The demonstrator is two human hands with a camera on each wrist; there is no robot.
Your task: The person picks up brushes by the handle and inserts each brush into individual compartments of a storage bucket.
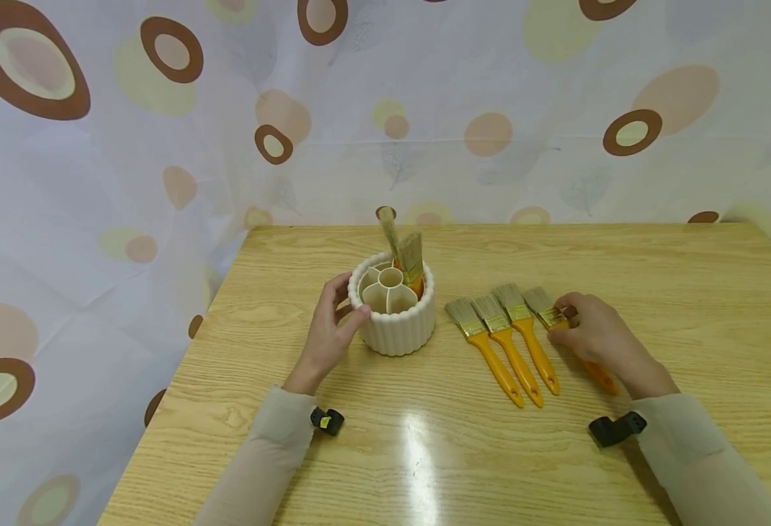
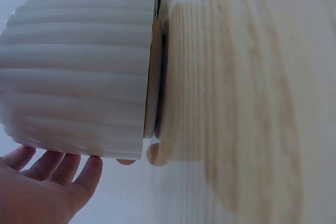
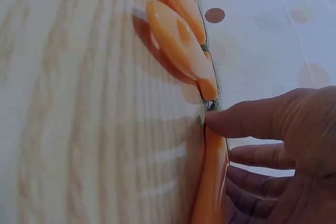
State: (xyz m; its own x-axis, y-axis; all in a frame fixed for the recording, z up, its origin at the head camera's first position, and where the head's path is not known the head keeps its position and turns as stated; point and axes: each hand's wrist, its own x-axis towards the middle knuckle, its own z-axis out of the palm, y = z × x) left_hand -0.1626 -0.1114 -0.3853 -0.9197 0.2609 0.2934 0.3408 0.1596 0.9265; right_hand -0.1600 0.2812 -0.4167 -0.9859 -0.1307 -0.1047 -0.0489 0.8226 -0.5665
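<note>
Head: one ribbed holder, clasped at nine o'clock by the left hand, carries two brushes; toward four o'clock lie three brushes, then a fourth brush pinched in the right hand. Wood-grain counter; spotted sheeting at twelve. Left wrist: fingertips meet the holder around seven. Right wrist: thumb on one orange handle.

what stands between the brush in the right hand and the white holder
Three other brushes lie flat on the table between the brush in the right hand and the white holder; the way above them looks open.
</note>
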